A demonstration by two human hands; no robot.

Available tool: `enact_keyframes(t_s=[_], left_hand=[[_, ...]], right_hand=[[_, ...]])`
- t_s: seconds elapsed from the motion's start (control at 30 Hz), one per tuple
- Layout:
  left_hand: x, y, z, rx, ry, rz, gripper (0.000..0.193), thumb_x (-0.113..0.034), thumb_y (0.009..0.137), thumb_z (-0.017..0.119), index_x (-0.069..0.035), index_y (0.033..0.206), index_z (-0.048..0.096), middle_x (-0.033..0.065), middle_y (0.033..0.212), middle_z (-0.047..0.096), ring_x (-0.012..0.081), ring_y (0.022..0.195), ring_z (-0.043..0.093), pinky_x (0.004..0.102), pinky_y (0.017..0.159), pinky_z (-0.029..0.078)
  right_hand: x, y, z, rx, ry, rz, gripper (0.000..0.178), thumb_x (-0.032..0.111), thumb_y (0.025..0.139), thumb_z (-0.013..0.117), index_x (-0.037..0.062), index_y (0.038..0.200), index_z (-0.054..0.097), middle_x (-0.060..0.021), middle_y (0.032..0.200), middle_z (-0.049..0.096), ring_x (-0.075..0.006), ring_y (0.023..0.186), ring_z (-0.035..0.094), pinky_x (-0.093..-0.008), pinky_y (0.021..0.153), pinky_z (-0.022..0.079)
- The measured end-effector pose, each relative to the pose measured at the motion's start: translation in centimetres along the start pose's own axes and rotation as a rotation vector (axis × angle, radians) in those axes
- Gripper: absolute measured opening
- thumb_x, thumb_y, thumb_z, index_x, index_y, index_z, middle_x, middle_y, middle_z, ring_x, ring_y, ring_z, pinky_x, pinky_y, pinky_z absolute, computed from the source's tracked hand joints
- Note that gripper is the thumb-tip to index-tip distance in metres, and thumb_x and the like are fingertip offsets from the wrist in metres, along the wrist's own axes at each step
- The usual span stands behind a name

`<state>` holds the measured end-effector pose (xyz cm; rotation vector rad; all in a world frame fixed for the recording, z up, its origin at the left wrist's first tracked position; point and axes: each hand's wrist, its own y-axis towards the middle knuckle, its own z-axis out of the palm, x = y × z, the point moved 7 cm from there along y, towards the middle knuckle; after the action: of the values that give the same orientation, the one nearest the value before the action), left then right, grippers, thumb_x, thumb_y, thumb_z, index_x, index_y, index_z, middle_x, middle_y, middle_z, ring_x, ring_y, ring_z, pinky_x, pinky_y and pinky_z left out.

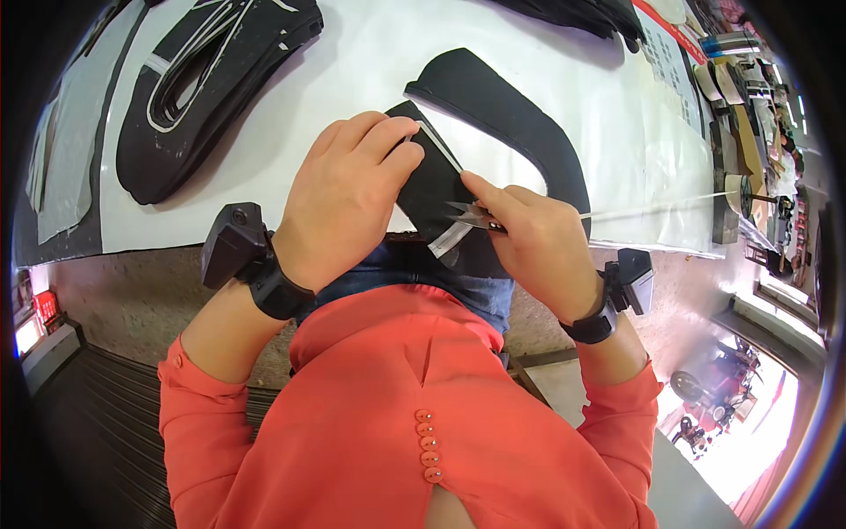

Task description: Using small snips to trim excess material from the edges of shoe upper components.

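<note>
A curved black cut piece [493, 97] lies on the white tabletop, its lower end running over the table's near edge toward my lap. My left hand [348, 189] pinches the folded end of the black piece, thumb and fingers closed at its upper corner. A thin white tape strip [441, 147] runs along that end's edge. In my right hand [542, 238] is a pair of small scissors [480, 218], blades pointing left across the black material. My right thumb and forefinger also press at the edge by the tape. A short white band [449, 238] crosses the material below the blades.
At the upper left lies a stack of black pieces [159, 132] edged with white tape. More black material [577, 16] sits at the far edge. White tape [656, 204] stretches from a roll [738, 192] at the right edge toward my right hand.
</note>
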<state>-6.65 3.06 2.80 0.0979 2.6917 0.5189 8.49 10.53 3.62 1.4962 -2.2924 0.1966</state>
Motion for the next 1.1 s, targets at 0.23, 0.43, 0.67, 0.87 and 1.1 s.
enact_keyframes(t_s=[0.23, 0.43, 0.67, 0.87, 1.1], left_hand=[[0.0, 0.1, -0.1, 0.007, -0.028, -0.01, 0.029, 0.004, 0.08, 0.069, -0.004, 0.107, 0.062, 0.0097, 0.124, 0.063, 0.034, 0.116, 0.059, 0.0453, 0.097, 0.048], [0.3, 0.3, -0.1, 0.05, -0.007, 0.004, 0.04, 0.002, 0.082, 0.069, -0.005, 0.121, 0.066, 0.0079, 0.123, 0.062, 0.0332, 0.115, 0.058, 0.0447, 0.098, 0.047], [-0.3, 0.8, -0.4, 0.095, 0.079, 0.05, 0.041, -0.001, 0.082, 0.071, -0.005, 0.123, 0.067, 0.0068, 0.127, 0.061, 0.0328, 0.12, 0.056, 0.0453, 0.101, 0.047], [-1.4, -0.4, -0.6, 0.161, 0.145, 0.07, 0.046, -0.014, 0.083, 0.075, -0.004, 0.127, 0.066, 0.0079, 0.135, 0.061, 0.0331, 0.131, 0.05, 0.0472, 0.108, 0.044], [-1.8, -3.4, -0.4, 0.109, 0.098, -0.078, 0.048, -0.018, 0.086, 0.074, -0.003, 0.13, 0.066, 0.0098, 0.134, 0.061, 0.0354, 0.125, 0.053, 0.0471, 0.105, 0.044]], right_hand=[[0.2, 0.2, 0.7, 0.128, -0.073, 0.01, 0.056, -0.001, 0.076, 0.07, 0.0101, 0.13, 0.066, -0.0091, 0.079, 0.066, -0.0292, 0.069, 0.066, -0.0388, 0.06, 0.052], [1.8, 1.1, 0.5, 0.175, -0.077, 0.072, 0.061, 0.031, 0.077, 0.082, 0.0016, 0.128, 0.065, -0.0079, 0.073, 0.063, -0.0275, 0.061, 0.064, -0.0369, 0.055, 0.05], [3.1, -0.3, 1.3, 0.144, -0.223, 0.11, 0.076, 0.039, 0.071, 0.087, -0.0012, 0.131, 0.062, -0.0072, 0.074, 0.064, -0.0249, 0.062, 0.066, -0.0356, 0.054, 0.049], [1.0, 0.0, -0.6, 0.268, -0.199, 0.134, 0.07, 0.03, 0.075, 0.085, 0.0141, 0.139, 0.059, -0.0089, 0.08, 0.067, -0.0291, 0.071, 0.069, -0.0417, 0.059, 0.052], [-3.2, 0.2, -2.3, 0.282, 0.233, 0.198, 0.049, 0.02, 0.082, 0.08, 0.0077, 0.127, 0.065, -0.0104, 0.07, 0.067, -0.0244, 0.059, 0.062, -0.0353, 0.058, 0.047]])
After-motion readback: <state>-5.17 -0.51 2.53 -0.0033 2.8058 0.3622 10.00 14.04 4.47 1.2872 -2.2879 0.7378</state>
